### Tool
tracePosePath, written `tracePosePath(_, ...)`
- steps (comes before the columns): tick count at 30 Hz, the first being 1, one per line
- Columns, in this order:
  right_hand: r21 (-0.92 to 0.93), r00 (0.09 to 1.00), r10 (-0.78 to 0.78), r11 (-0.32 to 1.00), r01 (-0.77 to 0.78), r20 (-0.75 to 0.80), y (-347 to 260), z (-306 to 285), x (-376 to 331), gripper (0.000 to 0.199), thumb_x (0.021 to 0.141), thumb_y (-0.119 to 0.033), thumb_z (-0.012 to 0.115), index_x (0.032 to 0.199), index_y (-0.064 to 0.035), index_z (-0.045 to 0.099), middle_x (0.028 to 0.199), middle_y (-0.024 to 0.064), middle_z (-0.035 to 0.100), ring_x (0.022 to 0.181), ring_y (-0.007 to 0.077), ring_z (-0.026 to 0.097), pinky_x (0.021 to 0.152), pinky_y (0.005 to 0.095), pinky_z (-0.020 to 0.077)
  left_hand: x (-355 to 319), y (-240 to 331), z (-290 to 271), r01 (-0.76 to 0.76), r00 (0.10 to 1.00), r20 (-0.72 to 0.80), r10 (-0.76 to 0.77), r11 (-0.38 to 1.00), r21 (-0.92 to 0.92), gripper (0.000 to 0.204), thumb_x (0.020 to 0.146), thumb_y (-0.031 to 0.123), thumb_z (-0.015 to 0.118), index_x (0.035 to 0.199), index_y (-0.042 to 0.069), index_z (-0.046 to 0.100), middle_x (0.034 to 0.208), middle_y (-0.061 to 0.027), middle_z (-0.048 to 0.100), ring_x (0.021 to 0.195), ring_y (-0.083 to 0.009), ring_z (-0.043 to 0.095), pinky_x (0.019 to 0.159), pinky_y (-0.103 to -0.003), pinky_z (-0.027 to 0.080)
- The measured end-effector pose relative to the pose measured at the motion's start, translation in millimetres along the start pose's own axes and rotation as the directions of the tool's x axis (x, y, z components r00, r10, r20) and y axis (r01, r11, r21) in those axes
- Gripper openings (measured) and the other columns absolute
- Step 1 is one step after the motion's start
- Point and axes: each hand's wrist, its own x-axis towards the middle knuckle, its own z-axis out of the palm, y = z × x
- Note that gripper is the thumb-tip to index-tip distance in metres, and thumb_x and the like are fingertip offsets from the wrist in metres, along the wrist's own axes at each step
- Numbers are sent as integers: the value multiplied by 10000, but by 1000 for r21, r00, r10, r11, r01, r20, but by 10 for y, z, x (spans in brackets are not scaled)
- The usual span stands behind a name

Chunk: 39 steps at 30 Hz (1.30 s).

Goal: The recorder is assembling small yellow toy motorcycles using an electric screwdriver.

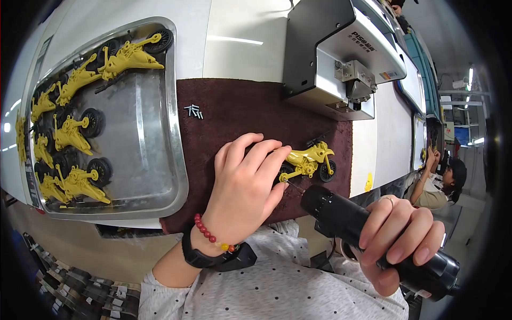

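Observation:
A yellow toy motorcycle [308,161] with black wheels lies on its side on a dark red mat [234,114]. My left hand [245,176] is closed over its rear end, with the fingertips and thumb around the back wheel, which is partly hidden. In my right hand [401,234] is a black electric screwdriver [341,213], wrapped by the fingers. Its thin bit points at the rear wheel hub of the motorcycle; whether the tip touches a screw cannot be made out. Several small silver screws [193,111] lie loose on the mat, beyond my left hand.
A metal tray [152,138] at the left holds several more yellow toy motorcycles [74,133]. Behind the mat on the right stands a grey and black screw-feeding machine [314,58]. A co-worker [440,181] sits farther off to the right, beside another tray.

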Motion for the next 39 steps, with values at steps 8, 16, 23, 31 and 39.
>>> tracePosePath(8, -13, 999, 29, 1000, -29, 26, 59, 79, 49, 311, 685, 0, 686, 909, -87, 488, 782, 30, 560, 549, 124, 589, 565, 234, 525, -3, -6, 10, 10, 1000, -4, -10, 1000, -15, 514, 653, 97, 741, 1149, 89, 605, 1149, -46, 575, 1125, -278, 472, 963, -423, 343)
tracePosePath(16, -123, 974, 183, 978, -166, 136, 25, 135, 109, 308, 666, 36, 697, 844, -98, 484, 683, 14, 567, 511, 113, 584, 540, 229, 505, -3, 22, 12, 36, 999, -3, -36, 999, -29, 519, 648, 72, 743, 1147, 97, 603, 1123, -30, 571, 1100, -268, 473, 952, -417, 346)
tracePosePath(23, -100, 961, 187, 980, -170, 202, 85, 110, 128, 329, 663, 28, 723, 871, -91, 497, 704, 28, 592, 516, 118, 590, 538, 228, 506, -22, 6, 34, 27, 999, -29, -28, 999, -33, 459, 651, 72, 740, 1095, 99, 627, 1082, -24, 577, 1093, -267, 476, 946, -415, 348)
tracePosePath(31, 142, 998, -63, 988, 63, -5, -127, -216, 181, 363, 622, 24, 761, 880, -87, 531, 760, 8, 591, 502, 111, 598, 514, 210, 529, -3, 23, 28, 53, 998, -44, -54, 998, -25, 334, 651, 97, 751, 965, 99, 637, 1000, -25, 587, 1088, -277, 489, 933, -418, 361)
tracePosePath(39, -226, 948, -244, 954, 198, -202, -237, -597, 256, 366, 762, -136, 587, 1096, -41, 470, 998, 78, 502, 626, 126, 489, 639, 293, 361, -180, 329, 274, -387, 921, -43, 386, 922, 4, 361, 678, 264, 735, 999, 141, 626, 1071, -46, 549, 1078, -243, 520, 967, -460, 367)
